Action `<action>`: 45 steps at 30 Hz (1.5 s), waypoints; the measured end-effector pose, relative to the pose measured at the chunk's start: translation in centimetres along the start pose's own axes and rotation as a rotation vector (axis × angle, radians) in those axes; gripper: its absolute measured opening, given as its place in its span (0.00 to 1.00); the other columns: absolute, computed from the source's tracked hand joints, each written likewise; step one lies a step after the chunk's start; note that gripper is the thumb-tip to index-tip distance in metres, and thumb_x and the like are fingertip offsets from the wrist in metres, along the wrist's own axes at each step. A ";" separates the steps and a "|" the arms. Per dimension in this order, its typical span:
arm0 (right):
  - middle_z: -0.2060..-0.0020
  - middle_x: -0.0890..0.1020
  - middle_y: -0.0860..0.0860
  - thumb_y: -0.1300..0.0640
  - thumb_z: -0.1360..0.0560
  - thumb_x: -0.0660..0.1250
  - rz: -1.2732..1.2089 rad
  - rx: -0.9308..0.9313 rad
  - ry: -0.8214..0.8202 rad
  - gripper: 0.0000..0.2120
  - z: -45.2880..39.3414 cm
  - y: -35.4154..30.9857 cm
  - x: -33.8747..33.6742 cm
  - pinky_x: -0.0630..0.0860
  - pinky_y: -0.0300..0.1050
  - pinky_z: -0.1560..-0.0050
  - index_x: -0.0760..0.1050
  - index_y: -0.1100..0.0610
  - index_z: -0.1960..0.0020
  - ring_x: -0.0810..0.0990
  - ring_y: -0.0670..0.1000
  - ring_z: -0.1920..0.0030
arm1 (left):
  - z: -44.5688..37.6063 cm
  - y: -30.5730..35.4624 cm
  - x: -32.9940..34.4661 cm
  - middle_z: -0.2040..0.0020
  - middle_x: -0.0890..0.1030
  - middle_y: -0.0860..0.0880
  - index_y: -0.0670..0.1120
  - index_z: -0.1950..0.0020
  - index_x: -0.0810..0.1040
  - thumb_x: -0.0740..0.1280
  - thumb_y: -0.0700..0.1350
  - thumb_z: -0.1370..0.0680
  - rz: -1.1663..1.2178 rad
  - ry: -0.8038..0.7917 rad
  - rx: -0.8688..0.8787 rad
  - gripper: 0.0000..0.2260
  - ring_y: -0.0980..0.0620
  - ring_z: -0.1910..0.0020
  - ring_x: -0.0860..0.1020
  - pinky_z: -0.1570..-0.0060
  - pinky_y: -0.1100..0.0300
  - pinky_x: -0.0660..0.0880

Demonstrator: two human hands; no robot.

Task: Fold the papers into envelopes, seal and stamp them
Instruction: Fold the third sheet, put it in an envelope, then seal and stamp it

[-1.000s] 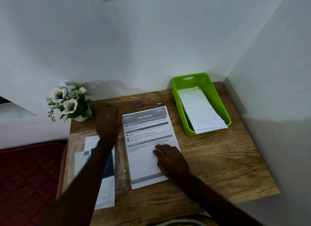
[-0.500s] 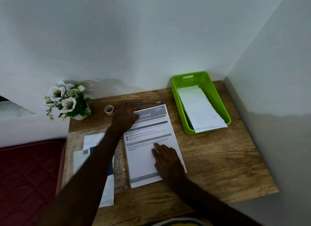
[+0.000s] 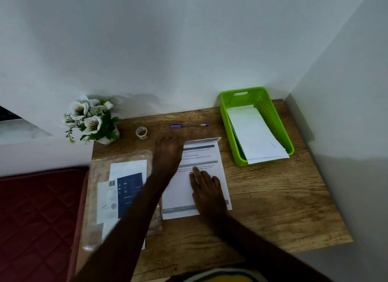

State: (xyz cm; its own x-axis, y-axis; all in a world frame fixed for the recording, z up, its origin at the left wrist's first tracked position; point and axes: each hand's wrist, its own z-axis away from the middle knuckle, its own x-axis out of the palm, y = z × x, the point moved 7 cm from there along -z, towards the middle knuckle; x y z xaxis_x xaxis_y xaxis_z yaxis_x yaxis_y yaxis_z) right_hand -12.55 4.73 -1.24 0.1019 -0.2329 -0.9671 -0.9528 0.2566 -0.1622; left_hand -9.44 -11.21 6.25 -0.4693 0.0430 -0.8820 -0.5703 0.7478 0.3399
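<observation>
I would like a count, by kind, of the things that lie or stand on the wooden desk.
Printed sheet: 1
Pen: 1
Tape roll: 1
Green basket, with white papers inside: 1
Flower pot: 1
Clear bag with leaflets: 1
Total: 6

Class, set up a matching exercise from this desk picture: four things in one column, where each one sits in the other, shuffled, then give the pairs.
1. pen
2. basket
3. flowers
4. tape roll

A. far left corner of the desk
B. far right, holding white papers
C. between the flowers and the pen
D. just beyond the printed sheet

Pairs: 1-D, 2-B, 3-A, 4-C
</observation>
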 end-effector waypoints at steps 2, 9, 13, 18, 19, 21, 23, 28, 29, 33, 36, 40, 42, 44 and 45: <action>0.30 0.76 0.60 0.56 0.23 0.59 -0.011 -0.004 0.009 0.24 -0.2 0.0 0.0 0.77 0.60 0.41 0.76 0.61 0.30 0.78 0.60 0.35 | 1.6 0.4 0.4 0.44 0.85 0.38 0.39 0.41 0.82 0.76 0.34 0.26 -0.007 0.037 0.043 0.15 0.38 0.43 0.83 0.35 0.39 0.71; 0.33 0.79 0.59 0.58 0.22 0.59 -0.029 0.008 0.047 0.21 0.0 0.1 -0.1 0.77 0.59 0.40 0.79 0.62 0.33 0.80 0.60 0.35 | 6.6 0.1 3.8 0.27 0.76 0.47 0.46 0.28 0.76 0.56 0.45 0.16 -0.050 -0.096 0.097 0.19 0.46 0.25 0.70 0.25 0.40 0.64; 0.38 0.83 0.58 0.57 0.21 0.60 -0.030 -0.021 0.103 0.18 0.3 0.0 -0.9 0.80 0.59 0.42 0.82 0.62 0.37 0.82 0.60 0.38 | 8.5 -0.4 5.3 0.22 0.70 0.47 0.47 0.25 0.72 0.55 0.46 0.15 -0.053 -0.122 0.093 0.20 0.46 0.21 0.65 0.23 0.40 0.59; 0.47 0.85 0.57 0.59 0.23 0.63 -0.060 -0.072 0.209 0.15 -2.6 1.1 -4.4 0.81 0.52 0.47 0.83 0.63 0.42 0.82 0.59 0.42 | 9.0 -0.7 5.7 0.20 0.66 0.47 0.46 0.22 0.69 0.55 0.45 0.15 -0.039 -0.130 0.078 0.20 0.45 0.20 0.61 0.24 0.37 0.59; 0.46 0.84 0.57 0.59 0.24 0.64 -0.059 -0.055 0.173 0.15 -4.0 1.7 -4.7 0.81 0.53 0.47 0.82 0.62 0.41 0.81 0.59 0.41 | 9.0 -0.7 5.8 0.20 0.66 0.47 0.46 0.22 0.69 0.55 0.45 0.15 -0.040 -0.128 0.080 0.21 0.46 0.20 0.61 0.24 0.38 0.58; 0.43 0.83 0.56 0.59 0.26 0.66 -0.056 0.003 0.063 0.18 -6.9 3.0 -4.7 0.80 0.54 0.47 0.79 0.61 0.37 0.78 0.59 0.38 | 9.1 -0.6 5.7 0.21 0.67 0.47 0.46 0.22 0.69 0.56 0.45 0.15 -0.043 -0.113 0.090 0.21 0.45 0.20 0.62 0.24 0.38 0.57; 0.39 0.81 0.57 0.59 0.27 0.70 -0.069 0.011 -0.083 0.21 -9.3 3.7 -4.3 0.79 0.55 0.46 0.77 0.61 0.35 0.76 0.59 0.35 | 9.1 -0.4 5.6 0.22 0.68 0.46 0.46 0.23 0.70 0.56 0.45 0.15 -0.063 -0.096 0.100 0.21 0.44 0.21 0.63 0.24 0.38 0.58; 0.25 0.67 0.57 0.48 0.21 0.66 0.014 -0.054 -0.398 0.24 -11.5 3.6 -2.7 0.71 0.58 0.33 0.70 0.58 0.28 0.65 0.59 0.26 | 9.1 -0.2 5.7 0.23 0.70 0.45 0.44 0.24 0.72 0.57 0.43 0.16 -0.103 -0.086 0.109 0.20 0.43 0.22 0.66 0.27 0.36 0.64; 0.23 0.65 0.57 0.47 0.21 0.66 0.023 -0.061 -0.402 0.25 -11.8 3.6 -2.7 0.69 0.58 0.32 0.71 0.58 0.28 0.64 0.59 0.26 | 9.1 -0.3 5.7 0.23 0.71 0.45 0.44 0.24 0.72 0.56 0.43 0.16 -0.108 -0.088 0.111 0.20 0.43 0.22 0.67 0.27 0.36 0.65; 0.22 0.62 0.58 0.44 0.22 0.69 0.041 -0.059 -0.460 0.31 -12.9 3.9 -2.6 0.65 0.60 0.28 0.67 0.57 0.25 0.62 0.60 0.24 | 9.4 0.5 4.7 0.26 0.75 0.44 0.44 0.27 0.75 0.58 0.45 0.16 -0.107 -0.063 0.091 0.18 0.42 0.25 0.71 0.30 0.36 0.69; 0.24 0.66 0.58 0.44 0.27 0.74 -0.008 -0.020 -0.507 0.37 -13.8 4.3 -2.6 0.65 0.60 0.28 0.65 0.57 0.25 0.64 0.61 0.25 | 11.1 2.3 2.8 0.33 0.81 0.43 0.43 0.33 0.80 0.67 0.43 0.19 -0.054 0.000 0.069 0.14 0.42 0.32 0.78 0.31 0.39 0.72; 0.29 0.71 0.56 0.42 0.34 0.79 -0.058 -0.029 -0.545 0.36 -15.1 4.5 -2.6 0.66 0.57 0.29 0.72 0.53 0.31 0.66 0.59 0.28 | 14.8 4.0 2.5 0.35 0.81 0.45 0.46 0.37 0.82 0.67 0.48 0.19 0.026 -0.061 0.160 0.12 0.45 0.35 0.79 0.33 0.44 0.74; 0.30 0.73 0.53 0.42 0.37 0.80 -0.078 -0.032 -0.570 0.36 -15.6 4.6 -2.6 0.65 0.57 0.30 0.73 0.50 0.34 0.66 0.58 0.28 | 15.4 3.8 3.0 0.32 0.80 0.46 0.47 0.36 0.81 0.63 0.51 0.17 0.054 -0.094 0.158 0.14 0.46 0.33 0.78 0.31 0.45 0.72; 0.33 0.75 0.51 0.42 0.38 0.81 -0.094 -0.022 -0.615 0.33 -16.0 4.5 -2.4 0.64 0.58 0.30 0.74 0.49 0.38 0.67 0.59 0.29 | 15.3 3.5 3.2 0.31 0.79 0.46 0.48 0.35 0.81 0.62 0.52 0.16 0.063 -0.098 0.144 0.15 0.47 0.32 0.77 0.31 0.46 0.71; 0.35 0.77 0.50 0.42 0.39 0.81 -0.101 -0.014 -0.639 0.30 -16.1 4.6 -2.3 0.65 0.59 0.31 0.75 0.47 0.42 0.68 0.59 0.29 | 15.2 3.5 3.3 0.31 0.79 0.47 0.48 0.35 0.81 0.62 0.52 0.16 0.062 -0.100 0.141 0.15 0.47 0.32 0.77 0.31 0.46 0.72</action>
State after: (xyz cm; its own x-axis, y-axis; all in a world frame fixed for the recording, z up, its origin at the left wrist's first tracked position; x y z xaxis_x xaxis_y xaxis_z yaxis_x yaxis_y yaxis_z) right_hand -21.81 -8.67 3.42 0.3373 0.3499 -0.8740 -0.9328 0.2496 -0.2601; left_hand -2.75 1.57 -0.45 -0.4272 0.1517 -0.8913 -0.4387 0.8272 0.3511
